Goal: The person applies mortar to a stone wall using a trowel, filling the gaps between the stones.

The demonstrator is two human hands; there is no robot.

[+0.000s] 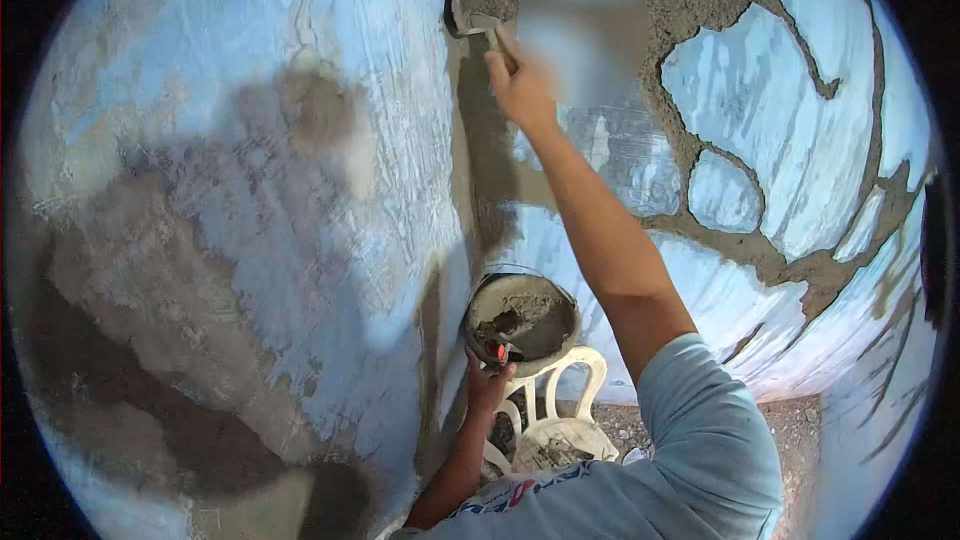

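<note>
Out on the left, the left wall [390, 140] runs as one broad face right up to the corner, and it crowds that side. Now the left hand [487, 380], low and close beside the wall's edge: it is clamped on the near side of a round bucket [545, 332], whose mouth faces upward just beside the corner. A small red item [501, 351] shows at the near rim, too small to make out. Up high, the right hand [522, 90] is closed around the handle of a trowel [491, 39], the blade up at the corner line; whether it presses on the surface is hard to tell. A long vertical gap separates trowel and bucket, and the right arm [610, 230] slants down past it, in front of the right wall [810, 130].

Across the surfaces, left again: scuffed blue paint, shadows, brownish-grey patches low down. Along the corner, a grey mortar strip [488, 155] reaches down toward the bucket, with more grey mix inside that. Below it stands a white plastic chair [592, 440], seat smeared. A blurred patch [580, 25] hides wall by the right hand. Further right, pale blue islands sit between rough grey bands, above stony ground [797, 430].
</note>
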